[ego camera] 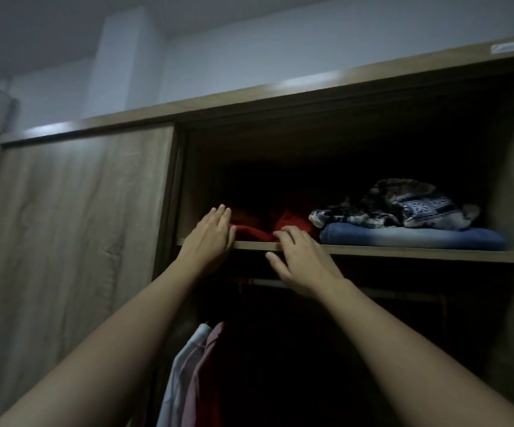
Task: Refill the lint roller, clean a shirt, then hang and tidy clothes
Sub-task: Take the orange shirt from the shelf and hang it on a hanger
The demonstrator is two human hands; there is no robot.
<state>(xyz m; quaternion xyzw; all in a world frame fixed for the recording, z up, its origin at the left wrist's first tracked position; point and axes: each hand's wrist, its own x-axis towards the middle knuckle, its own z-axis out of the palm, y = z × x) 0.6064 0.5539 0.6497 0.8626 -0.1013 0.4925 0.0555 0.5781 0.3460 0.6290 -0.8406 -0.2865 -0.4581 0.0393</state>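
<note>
Reaching up into the wardrobe, both arms are stretched toward the top shelf (pixel 403 253), and it's pretty dim in there. The left hand (pixel 211 234) lies flat with straight, relaxed fingers on the left end of a folded red garment (pixel 254 232), so that one's open, just resting on the cloth. The right hand (pixel 300 258) is at the garment's right side, fingertips bent down onto the red fabric right at the shelf's front edge, thumb spread out below the edge. Honestly can't tell if it's actually gripping the cloth or only pressing on it. The red garment sits on the left part of the shelf, with more red stuff behind it in the dark. Just beside it on the right is a pair of folded blue jeans (pixel 412 237) with a crumpled patterned cloth (pixel 403 208) piled on top. Under the shelf there's a rail (pixel 268 282), and a white shirt (pixel 184 365) and a pinkish one (pixel 201 377) hang side by side. The wooden sliding door (pixel 80 226) covers the left half.
</note>
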